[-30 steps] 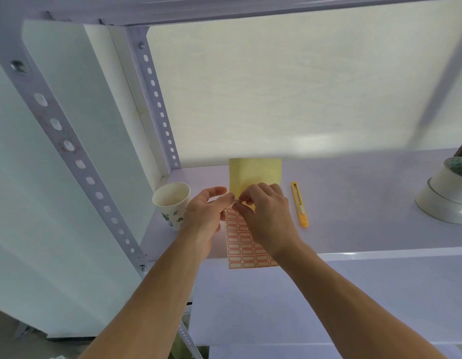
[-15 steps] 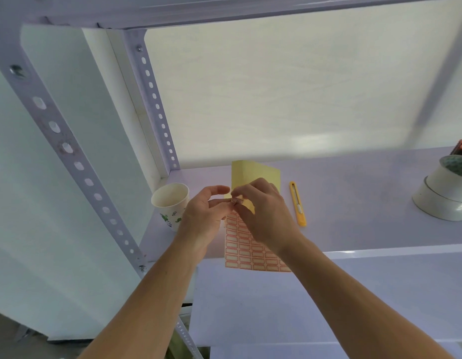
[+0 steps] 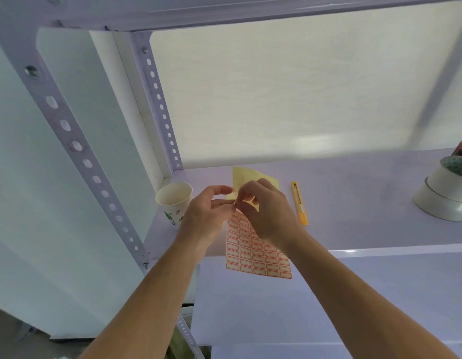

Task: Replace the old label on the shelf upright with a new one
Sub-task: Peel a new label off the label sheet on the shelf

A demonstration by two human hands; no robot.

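A sheet of red-bordered labels point(image 3: 256, 251) lies on the shelf board, its yellow top part point(image 3: 241, 177) bent upward behind my fingers. My left hand point(image 3: 206, 213) and my right hand point(image 3: 266, 211) meet over the sheet's upper part, fingertips pinched together on something small that may be a single label; it is too small to tell. The front-left shelf upright point(image 3: 77, 149) is a perforated pale metal strip running diagonally; no label shows clearly on it, only a faint smudge around one hole.
A paper cup point(image 3: 173, 200) stands left of my hands near the upright. A yellow utility knife point(image 3: 298, 203) lies to the right. Rolls of white tape point(image 3: 445, 195) are stacked at the far right. A rear upright point(image 3: 157, 99) rises at the back left corner.
The label sheet has tilted, its lower end swinging right. My left fingers have spread a little while both hands stay over the sheet's top.
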